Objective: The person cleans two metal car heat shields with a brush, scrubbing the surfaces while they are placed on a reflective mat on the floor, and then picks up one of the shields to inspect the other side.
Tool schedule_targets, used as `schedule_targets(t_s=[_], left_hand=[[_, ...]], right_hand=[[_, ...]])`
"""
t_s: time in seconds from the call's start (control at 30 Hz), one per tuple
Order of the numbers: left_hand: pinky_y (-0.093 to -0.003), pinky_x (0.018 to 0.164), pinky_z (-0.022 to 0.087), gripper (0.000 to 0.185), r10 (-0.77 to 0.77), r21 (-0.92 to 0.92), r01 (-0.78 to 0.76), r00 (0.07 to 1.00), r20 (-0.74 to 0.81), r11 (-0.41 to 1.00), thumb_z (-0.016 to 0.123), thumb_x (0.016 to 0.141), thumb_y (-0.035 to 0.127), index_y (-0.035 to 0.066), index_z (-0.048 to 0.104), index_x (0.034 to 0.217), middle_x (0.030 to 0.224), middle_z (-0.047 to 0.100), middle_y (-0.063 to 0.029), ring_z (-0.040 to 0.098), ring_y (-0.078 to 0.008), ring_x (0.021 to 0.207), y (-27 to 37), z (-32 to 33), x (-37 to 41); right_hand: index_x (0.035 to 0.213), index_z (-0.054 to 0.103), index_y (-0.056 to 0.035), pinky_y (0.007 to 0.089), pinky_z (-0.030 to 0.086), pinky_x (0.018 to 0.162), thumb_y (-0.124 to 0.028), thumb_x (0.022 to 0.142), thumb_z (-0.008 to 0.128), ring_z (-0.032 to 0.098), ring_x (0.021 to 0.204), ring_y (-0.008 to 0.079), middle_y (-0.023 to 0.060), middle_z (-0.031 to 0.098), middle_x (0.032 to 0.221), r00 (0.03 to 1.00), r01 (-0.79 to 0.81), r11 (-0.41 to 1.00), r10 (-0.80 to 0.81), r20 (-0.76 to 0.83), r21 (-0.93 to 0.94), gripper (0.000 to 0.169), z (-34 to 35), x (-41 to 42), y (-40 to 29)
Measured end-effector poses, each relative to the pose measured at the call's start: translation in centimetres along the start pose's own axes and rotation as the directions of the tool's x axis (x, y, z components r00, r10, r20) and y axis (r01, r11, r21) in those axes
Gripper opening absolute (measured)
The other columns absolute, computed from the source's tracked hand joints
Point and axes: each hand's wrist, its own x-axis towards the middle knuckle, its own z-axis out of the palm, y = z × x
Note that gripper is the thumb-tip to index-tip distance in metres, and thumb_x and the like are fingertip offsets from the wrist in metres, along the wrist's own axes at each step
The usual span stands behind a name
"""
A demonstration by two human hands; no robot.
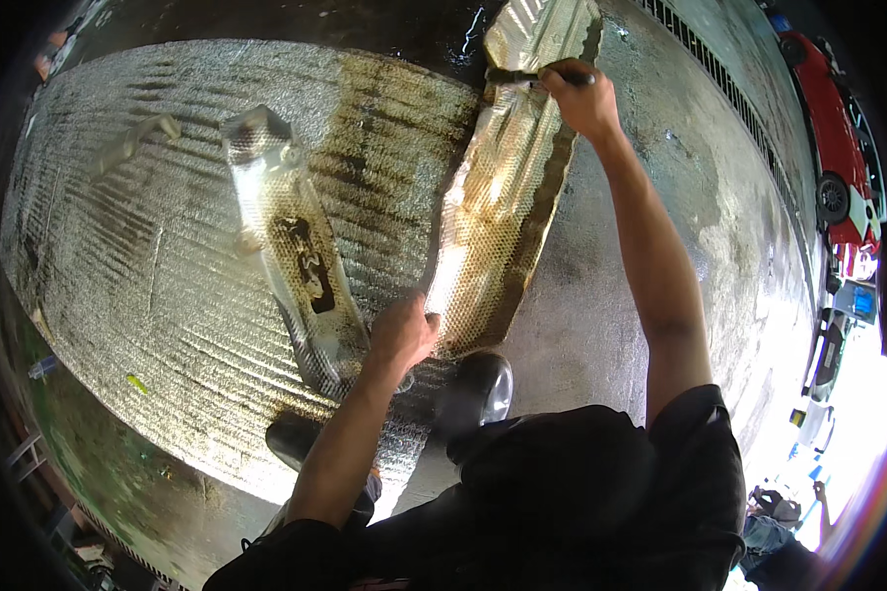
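A long dimpled metal heat shield [495, 214] lies in front of me, stained brown and wet-looking in places. My left hand [406, 329] grips its near left edge. In my right hand [580, 96] is a dark-handled brush [517, 76], whose head rests against the shield's far part; its bristles are hard to make out. To the left lies a shorter dimpled metal shield [288, 229] with a dark elongated opening, its near end close to my left forearm.
The ribbed wet mat [155, 258] covers the floor at left. A drain grate [724, 74] runs along the right. Beyond it stands a red car [835, 133]. A person [772, 532] is at lower right. My dark boot [480, 388] stands by the long shield's near end.
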Motion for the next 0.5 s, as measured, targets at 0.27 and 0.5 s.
schedule_targets(t_s=[0.27,0.5], left_hand=[[-0.0443,0.085,0.055,0.040,0.009,0.044,-0.010,1.000,0.012,0.999,0.062,0.095,0.032,-0.004,0.061,0.111,0.099,0.069,-0.0238,0.069,-0.0362,0.089,-0.1,0.1,-0.1],[-0.0444,0.083,0.055,0.039,-0.026,0.043,0.021,0.994,0.108,0.999,0.061,0.095,0.033,-0.003,0.063,0.108,0.096,0.069,-0.0227,0.069,-0.0351,0.087,0.4,-0.6,0.1]], right_hand=[[0.105,0.075,-0.0169,0.0352,0.055,0.087,-0.036,0.086,0.069,0.071,0.094,0.0230,0.0088,0.075,0.099,0.987,0.097,0.989,-0.082,0.135,-0.111,0.028,2.3,4.2,1.8],[0.098,0.076,-0.0145,0.0347,0.056,0.078,-0.032,0.086,0.066,0.072,0.083,0.0234,0.0077,0.075,0.090,0.969,0.228,0.941,-0.197,0.147,-0.248,0.023,3.0,5.7,0.0]])
